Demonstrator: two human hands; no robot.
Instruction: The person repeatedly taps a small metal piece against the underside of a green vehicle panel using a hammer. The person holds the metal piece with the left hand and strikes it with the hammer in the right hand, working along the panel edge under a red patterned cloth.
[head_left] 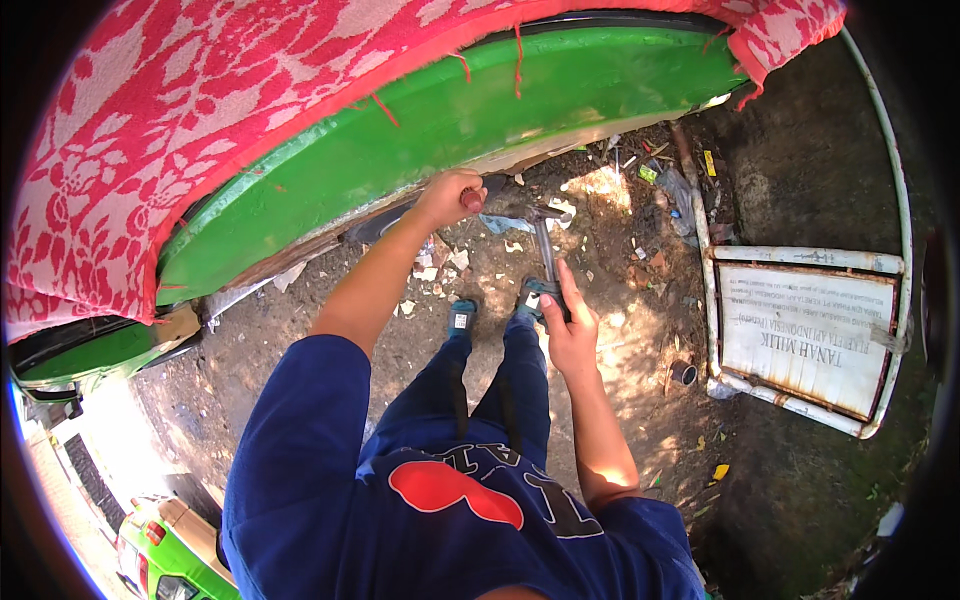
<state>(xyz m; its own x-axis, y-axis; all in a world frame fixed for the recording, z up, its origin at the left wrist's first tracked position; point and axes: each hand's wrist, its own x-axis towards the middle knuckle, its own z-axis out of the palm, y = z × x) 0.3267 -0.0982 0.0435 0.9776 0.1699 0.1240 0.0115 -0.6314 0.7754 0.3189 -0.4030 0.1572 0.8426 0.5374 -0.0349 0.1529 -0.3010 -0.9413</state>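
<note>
My left hand [447, 196] is closed around a reddish-brown handled tool [471, 200], held up near the lower edge of a green painted vehicle panel [420, 110]; the rest of that tool is hidden. My right hand [565, 320] grips a metal hammer [543, 240] by its dark grip, its head raised to the right of my left hand and a little lower in the picture. I cannot tell whether the left-hand tool touches the panel.
A red patterned blanket [120, 130] drapes over the panel. At right stands a rusty white-framed signboard [785, 375]. A tin can [683, 373], paper scraps and plastic litter the dirt ground [640, 450] around my feet. Another green vehicle [150, 550] is at lower left.
</note>
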